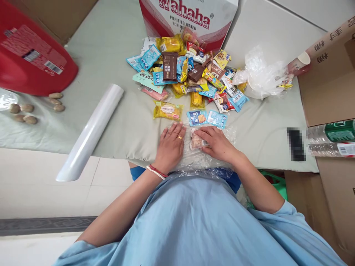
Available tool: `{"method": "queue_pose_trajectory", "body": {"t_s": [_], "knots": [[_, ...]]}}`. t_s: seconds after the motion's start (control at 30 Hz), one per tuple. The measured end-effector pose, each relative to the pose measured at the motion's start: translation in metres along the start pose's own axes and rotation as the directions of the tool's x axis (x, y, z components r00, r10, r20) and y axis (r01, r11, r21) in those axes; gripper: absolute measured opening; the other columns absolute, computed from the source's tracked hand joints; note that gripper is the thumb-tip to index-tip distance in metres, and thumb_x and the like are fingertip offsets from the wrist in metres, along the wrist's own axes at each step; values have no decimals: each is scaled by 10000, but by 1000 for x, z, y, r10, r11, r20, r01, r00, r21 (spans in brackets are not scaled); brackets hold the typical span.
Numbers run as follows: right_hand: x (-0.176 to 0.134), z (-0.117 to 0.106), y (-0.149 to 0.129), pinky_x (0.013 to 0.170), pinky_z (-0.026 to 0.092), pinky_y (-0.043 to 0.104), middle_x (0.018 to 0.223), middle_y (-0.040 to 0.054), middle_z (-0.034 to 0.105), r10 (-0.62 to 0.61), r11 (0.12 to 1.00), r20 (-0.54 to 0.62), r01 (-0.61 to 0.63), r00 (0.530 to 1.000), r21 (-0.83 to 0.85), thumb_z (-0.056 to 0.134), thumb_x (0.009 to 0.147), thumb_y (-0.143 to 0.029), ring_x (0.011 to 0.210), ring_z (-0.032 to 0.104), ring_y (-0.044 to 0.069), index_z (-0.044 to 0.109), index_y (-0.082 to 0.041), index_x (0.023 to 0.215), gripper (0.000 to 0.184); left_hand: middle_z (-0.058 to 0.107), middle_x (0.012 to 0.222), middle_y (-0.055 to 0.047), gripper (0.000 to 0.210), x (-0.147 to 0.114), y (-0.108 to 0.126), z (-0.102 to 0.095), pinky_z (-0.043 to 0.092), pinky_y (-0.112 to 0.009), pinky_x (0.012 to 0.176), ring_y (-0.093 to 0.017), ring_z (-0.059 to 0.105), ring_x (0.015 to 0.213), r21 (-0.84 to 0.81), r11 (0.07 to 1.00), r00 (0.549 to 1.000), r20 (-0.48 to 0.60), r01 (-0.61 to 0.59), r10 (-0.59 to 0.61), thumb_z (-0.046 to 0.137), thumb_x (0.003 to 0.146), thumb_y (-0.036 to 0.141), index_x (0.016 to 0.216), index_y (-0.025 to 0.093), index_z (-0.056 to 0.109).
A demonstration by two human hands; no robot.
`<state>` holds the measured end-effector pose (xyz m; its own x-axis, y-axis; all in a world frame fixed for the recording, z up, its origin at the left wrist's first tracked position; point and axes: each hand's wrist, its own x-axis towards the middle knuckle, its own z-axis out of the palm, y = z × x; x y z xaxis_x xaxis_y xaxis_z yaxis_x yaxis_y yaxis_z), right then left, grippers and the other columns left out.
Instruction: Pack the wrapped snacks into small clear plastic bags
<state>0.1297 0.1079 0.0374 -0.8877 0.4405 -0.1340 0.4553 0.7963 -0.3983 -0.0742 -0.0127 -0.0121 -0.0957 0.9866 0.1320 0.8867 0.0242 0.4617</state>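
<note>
On a sheet of clear plastic film (203, 159) at the front edge of the covered table, my left hand (170, 146) lies flat with its fingers stretched out. A small pinkish snack packet (196, 140) with a barcode rests on the film. My right hand (217, 144) has its fingers over that packet and its thumb at the lower edge, gripping it. Just beyond the film are two blue snack packets (197, 117) side by side. A yellow-wrapped snack cake (168, 111) lies beyond my left hand.
A heap of wrapped snacks (172, 68) sits against a Wahaha box (188, 14). A white film roll (91, 131) overhangs the front edge at left. Nuts (27, 108) lie near a red container (33, 51). At right are crumpled plastic (260, 74), bottles (318, 135) and a carton (330, 85).
</note>
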Motion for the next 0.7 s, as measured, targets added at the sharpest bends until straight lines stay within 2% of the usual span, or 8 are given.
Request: {"method": "queue_pose_trajectory", "body": {"t_s": [0.17, 0.27, 0.37, 0.47, 0.57, 0.63, 0.7], "knots": [[-3, -2, 6, 1143, 373, 535, 1511, 127, 553, -49, 998, -7, 49, 999, 29, 652, 909, -217, 1375, 467, 327, 504, -256, 1544, 654, 465, 1639, -158, 520, -1, -13, -4, 370, -522, 1260, -294, 341, 1581, 12, 999, 999, 17, -34, 34, 345, 1026, 178, 1506, 103, 530], [-4, -1, 8, 1155, 356, 535, 1515, 129, 554, -51, 999, -14, 51, 999, 20, 657, 915, -226, 1384, 470, 326, 509, -260, 1543, 646, 484, 1625, -162, 507, -2, -13, -7, 351, -557, 1261, -315, 395, 1551, 62, 998, 1000, 17, -13, 12, 357, 1034, 196, 1500, 117, 538], [-3, 2, 9, 1176, 333, 548, 1540, 132, 540, -36, 999, -9, 37, 999, 21, 671, 929, -249, 1412, 458, 333, 502, -264, 1553, 647, 509, 1606, -160, 472, -7, -16, -12, 344, -584, 1257, -312, 393, 1554, 62, 998, 999, -34, 0, 3, 398, 1020, 196, 1453, 158, 582], [-3, 2, 12, 1204, 306, 574, 1595, 151, 487, -54, 997, -9, 55, 998, 52, 702, 943, -338, 1463, 420, 354, 473, -248, 1575, 678, 569, 1565, -111, 470, -18, -26, -22, 314, -587, 1277, -267, 387, 1561, 13, 990, 990, -27, -141, 141, 431, 969, 129, 1385, 231, 625], [-14, -9, 13, 1223, 299, 601, 1673, 166, 377, -75, 988, -70, 84, 995, 131, 673, 972, -465, 1528, 351, 367, 391, -246, 1624, 744, 642, 1493, -79, 498, -31, -37, -37, 369, -536, 1265, -224, 458, 1518, -103, 936, 937, 67, -335, 343, 433, 905, 73, 1316, 258, 644], [-32, -21, 12, 1217, 334, 597, 1658, 159, 400, -54, 977, -119, 78, 991, 199, 618, 1001, -513, 1525, 369, 355, 365, -270, 1637, 727, 644, 1484, -98, 519, -39, -44, -49, 415, -509, 1243, -225, 495, 1491, -180, 908, 906, 126, -379, 403, 453, 850, 73, 1309, 242, 628], [-57, -30, 11, 1202, 379, 581, 1598, 151, 477, -70, 962, -114, 97, 991, 254, 615, 999, -544, 1492, 423, 342, 386, -294, 1626, 713, 586, 1542, -130, 560, -45, -49, -58, 393, -527, 1258, -245, 498, 1487, -215, 898, 886, 190, -383, 424, 484, 799, 89, 1330, 226, 597]]}}
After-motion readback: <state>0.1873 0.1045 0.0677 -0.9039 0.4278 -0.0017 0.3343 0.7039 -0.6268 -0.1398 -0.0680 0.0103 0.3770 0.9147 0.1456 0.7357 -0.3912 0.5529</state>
